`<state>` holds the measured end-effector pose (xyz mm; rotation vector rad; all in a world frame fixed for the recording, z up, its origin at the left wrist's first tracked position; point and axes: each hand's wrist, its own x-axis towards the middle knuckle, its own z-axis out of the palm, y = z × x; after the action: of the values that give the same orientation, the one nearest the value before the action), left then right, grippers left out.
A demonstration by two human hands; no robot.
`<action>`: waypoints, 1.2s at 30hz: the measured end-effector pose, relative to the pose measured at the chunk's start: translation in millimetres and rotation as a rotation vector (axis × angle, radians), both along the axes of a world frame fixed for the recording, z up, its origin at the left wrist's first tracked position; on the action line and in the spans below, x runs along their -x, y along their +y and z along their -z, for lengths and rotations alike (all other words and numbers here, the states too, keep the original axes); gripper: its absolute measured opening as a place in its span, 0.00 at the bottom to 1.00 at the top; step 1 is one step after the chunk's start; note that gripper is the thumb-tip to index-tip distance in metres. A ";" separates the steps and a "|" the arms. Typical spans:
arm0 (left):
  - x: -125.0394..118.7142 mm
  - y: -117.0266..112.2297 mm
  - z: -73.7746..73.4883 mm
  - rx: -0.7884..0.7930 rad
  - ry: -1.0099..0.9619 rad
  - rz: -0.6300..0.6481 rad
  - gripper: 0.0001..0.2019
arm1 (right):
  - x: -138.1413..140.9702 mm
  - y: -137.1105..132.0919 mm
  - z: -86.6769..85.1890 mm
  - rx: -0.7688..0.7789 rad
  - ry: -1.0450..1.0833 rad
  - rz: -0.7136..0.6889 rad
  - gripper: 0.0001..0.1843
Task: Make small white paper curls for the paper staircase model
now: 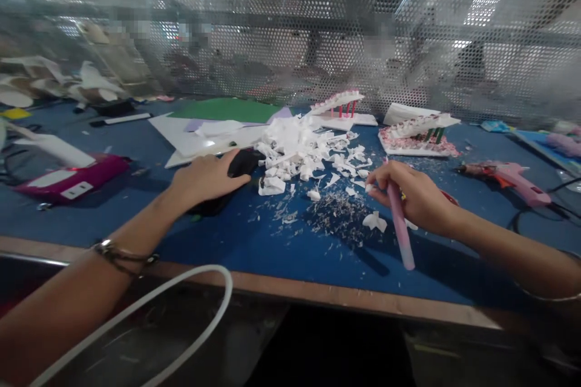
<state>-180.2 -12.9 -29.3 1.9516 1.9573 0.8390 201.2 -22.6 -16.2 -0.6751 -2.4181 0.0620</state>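
My left hand (204, 178) lies over a black object (236, 172) on the blue table top (254, 248), fingers curved on it; I cannot make out what the object is. My right hand (415, 193) is closed round a pale pink stick-like tool (400, 224) that points down toward the table edge. Its fingertips also pinch a small white scrap (370, 188). Between the hands sits a heap of white foam or paper scraps (299, 148), with fine grey shavings (338, 211) in front of it.
A pink glue gun (508, 178) lies at the right. Two small white models with coloured posts (342, 106) (420, 133) stand behind the heap. White and green sheets (218, 124) lie at the back, a magenta device (68, 181) at left. Perforated metal screen behind.
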 end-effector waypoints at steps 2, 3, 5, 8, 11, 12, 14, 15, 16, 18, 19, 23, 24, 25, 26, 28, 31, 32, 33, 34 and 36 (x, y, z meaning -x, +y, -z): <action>-8.3 -3.2 -0.7 0.053 0.215 -0.103 0.39 | -1.8 -1.0 3.1 -0.002 0.016 0.020 0.06; -11.5 -4.3 -1.4 0.083 0.265 -0.142 0.38 | -2.0 -1.1 4.4 -0.001 0.022 0.030 0.06; -14.5 -4.5 -2.4 0.052 0.237 -0.091 0.37 | -1.3 -1.0 5.7 0.008 0.026 0.048 0.07; -16.2 -3.9 -5.7 -0.001 0.093 -0.109 0.38 | 1.4 -1.6 3.9 0.023 0.040 0.072 0.08; -38.1 -6.6 -18.5 -0.105 0.045 -0.029 0.40 | 5.0 -3.8 -4.3 0.003 0.108 0.077 0.09; -53.9 -7.4 -24.7 -0.246 0.005 0.047 0.39 | 6.2 -4.6 -8.4 -0.013 0.144 0.069 0.10; -97.3 -6.6 -36.8 -0.333 -0.017 0.155 0.36 | 8.0 -5.9 -17.1 -0.042 0.237 0.057 0.11; -122.8 -4.6 -41.4 -0.346 -0.059 0.232 0.33 | 8.3 -6.2 -20.9 -0.054 0.291 0.056 0.12; -148.7 -1.8 -44.3 -0.309 -0.097 0.340 0.30 | 7.9 -6.3 -23.7 -0.065 0.348 0.060 0.13; -194.8 4.8 -43.8 -0.237 -0.174 0.504 0.31 | 4.9 -5.6 -25.5 -0.080 0.444 0.083 0.13; -212.3 7.6 -40.4 -0.139 -0.342 0.653 0.31 | 2.5 -5.0 -24.4 -0.083 0.474 0.093 0.14; -238.2 8.0 -13.9 0.049 -0.697 0.853 0.23 | -7.0 -3.0 -13.7 -0.009 0.471 0.089 0.15; -236.8 5.8 -6.8 0.077 -0.740 0.827 0.21 | -8.2 -3.1 -11.3 0.009 0.452 0.084 0.15; -234.5 3.3 -0.7 0.106 -0.768 0.815 0.20 | -8.8 -3.4 -9.6 0.025 0.433 0.079 0.15; -231.9 1.0 4.1 0.116 -0.798 0.807 0.20 | -9.0 -3.8 -8.5 0.034 0.420 0.072 0.15; -228.7 -2.3 9.4 0.114 -0.863 0.815 0.18 | -9.1 -4.4 -7.7 0.044 0.414 0.054 0.15; -229.3 -3.2 10.3 0.131 -0.947 0.825 0.18 | -10.4 -3.9 -6.9 0.053 0.439 0.010 0.15; -230.0 -2.8 9.8 0.149 -0.961 0.821 0.19 | -11.0 -3.5 -6.2 0.070 0.437 -0.011 0.15; -230.3 -2.5 9.3 0.160 -0.968 0.813 0.19 | -11.4 -3.3 -5.5 0.093 0.432 -0.034 0.14; -230.2 -2.2 8.8 0.161 -0.971 0.807 0.19 | -11.6 -3.4 -4.8 0.113 0.421 -0.051 0.14; -228.5 -2.6 7.1 0.148 -0.970 0.808 0.18 | -11.2 -4.8 -3.9 0.122 0.405 -0.063 0.14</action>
<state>48.3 -15.5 -36.4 1.5399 0.5913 1.0399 212.4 -27.4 -12.3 -0.5764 -2.0547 0.3410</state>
